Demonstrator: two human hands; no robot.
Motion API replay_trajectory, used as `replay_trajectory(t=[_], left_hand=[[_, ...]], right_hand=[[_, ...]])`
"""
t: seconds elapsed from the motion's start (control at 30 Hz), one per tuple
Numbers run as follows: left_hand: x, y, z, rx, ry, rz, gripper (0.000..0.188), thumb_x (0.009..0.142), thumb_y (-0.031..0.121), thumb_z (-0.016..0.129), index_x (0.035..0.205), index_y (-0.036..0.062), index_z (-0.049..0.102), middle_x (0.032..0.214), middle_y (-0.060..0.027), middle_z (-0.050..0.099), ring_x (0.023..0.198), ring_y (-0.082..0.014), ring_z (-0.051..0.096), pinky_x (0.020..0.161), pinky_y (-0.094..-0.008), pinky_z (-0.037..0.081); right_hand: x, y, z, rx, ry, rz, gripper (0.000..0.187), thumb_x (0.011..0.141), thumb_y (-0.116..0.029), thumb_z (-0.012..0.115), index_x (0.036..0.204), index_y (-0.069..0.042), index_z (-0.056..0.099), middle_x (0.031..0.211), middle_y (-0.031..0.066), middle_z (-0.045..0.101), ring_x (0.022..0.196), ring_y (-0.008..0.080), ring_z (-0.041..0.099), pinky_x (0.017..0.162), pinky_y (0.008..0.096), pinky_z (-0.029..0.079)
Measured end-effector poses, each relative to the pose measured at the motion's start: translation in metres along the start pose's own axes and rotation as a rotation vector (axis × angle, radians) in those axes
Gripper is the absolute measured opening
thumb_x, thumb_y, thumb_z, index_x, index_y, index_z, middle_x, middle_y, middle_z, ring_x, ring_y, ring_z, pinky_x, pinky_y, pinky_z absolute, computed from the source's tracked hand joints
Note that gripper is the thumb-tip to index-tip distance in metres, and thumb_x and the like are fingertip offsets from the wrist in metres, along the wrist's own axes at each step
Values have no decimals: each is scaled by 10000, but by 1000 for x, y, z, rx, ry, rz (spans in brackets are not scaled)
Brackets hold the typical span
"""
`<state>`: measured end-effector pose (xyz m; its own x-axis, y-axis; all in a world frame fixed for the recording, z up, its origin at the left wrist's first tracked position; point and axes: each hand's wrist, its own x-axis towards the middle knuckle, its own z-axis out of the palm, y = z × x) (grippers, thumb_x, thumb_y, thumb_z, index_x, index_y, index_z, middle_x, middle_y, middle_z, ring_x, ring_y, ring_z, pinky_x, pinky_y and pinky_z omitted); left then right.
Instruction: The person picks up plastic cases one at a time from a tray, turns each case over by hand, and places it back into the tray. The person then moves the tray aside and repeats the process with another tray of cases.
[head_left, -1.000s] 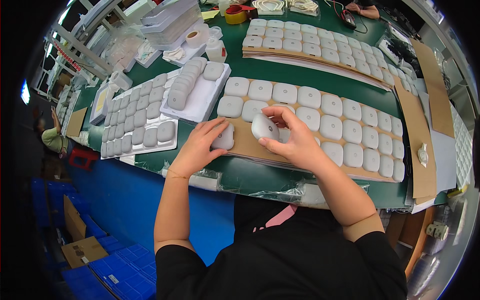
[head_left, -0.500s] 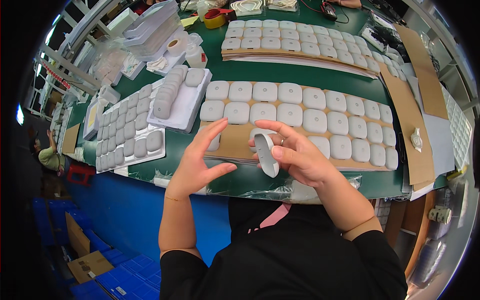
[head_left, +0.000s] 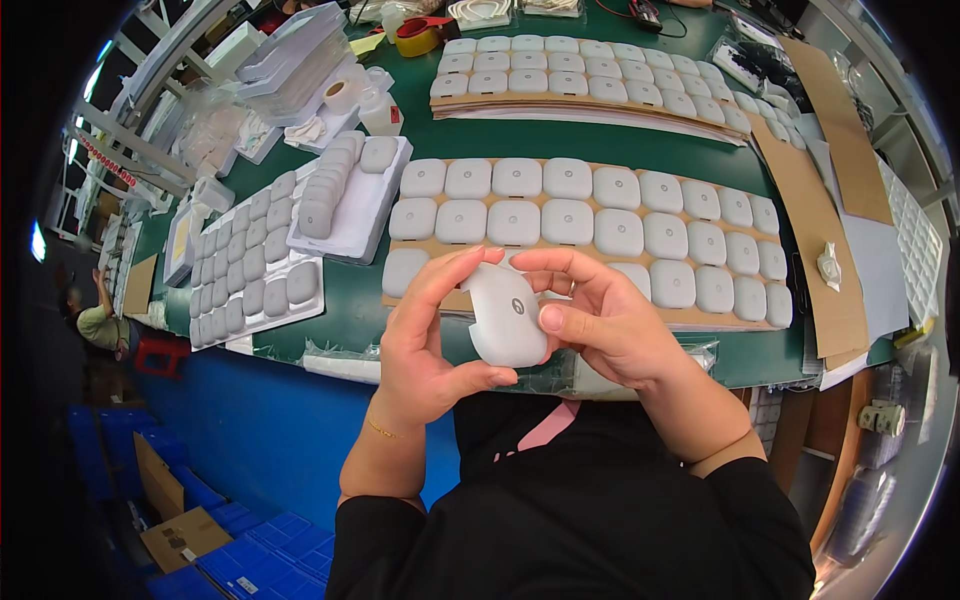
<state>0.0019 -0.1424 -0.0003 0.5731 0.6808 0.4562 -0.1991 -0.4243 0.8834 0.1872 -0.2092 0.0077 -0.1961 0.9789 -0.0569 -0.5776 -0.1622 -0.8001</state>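
Above the table's front edge, a light grey rounded-square plastic cover (head_left: 508,318) is held tilted between my two hands. Its outer face, with a small dark round mark, shows, and a notch breaks its left edge. My right hand (head_left: 600,318) grips it at the right, thumb on the face and fingers curled behind. At the left, my left hand (head_left: 425,335) frames the cover, fingers at its upper edge and thumb by its lower edge. Just beyond lie rows of similar grey covers (head_left: 513,222) on a cardboard sheet (head_left: 455,300), partly hidden by my hands.
More covers fill a cardboard stack (head_left: 590,110) at the back. White trays (head_left: 385,200) of grey pieces stand left, near clear plastic boxes (head_left: 300,50), a bottle (head_left: 380,110) and a tape dispenser (head_left: 425,36). Cardboard strips (head_left: 800,220) lie right; a person (head_left: 105,315) is far left.
The cover has turned from edge-on to show its outer face. My left hand has moved right and closed in on it. The view has shifted slightly.
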Motion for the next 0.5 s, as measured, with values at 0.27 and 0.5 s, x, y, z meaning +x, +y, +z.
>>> replay_trajectory(t=[0.27,0.5], left_hand=[[-2,-3,1,-130,42,-73,689,888,486,529,1282,-73,451,1203,-212,557,1096,-240,544,948,-350,405],[-3,0,1,-125,30,-89,592,945,403,467,1284,-82,442,1231,-235,535,1118,-255,542,933,-334,427]], right_hand=[[-2,-2,-3,200,22,29,371,873,-64,591,1220,16,488,1077,120,559,856,156,616,647,244,578],[-3,-11,5,213,33,-1,354,891,-72,567,1223,26,493,1157,128,554,928,182,618,682,269,588]])
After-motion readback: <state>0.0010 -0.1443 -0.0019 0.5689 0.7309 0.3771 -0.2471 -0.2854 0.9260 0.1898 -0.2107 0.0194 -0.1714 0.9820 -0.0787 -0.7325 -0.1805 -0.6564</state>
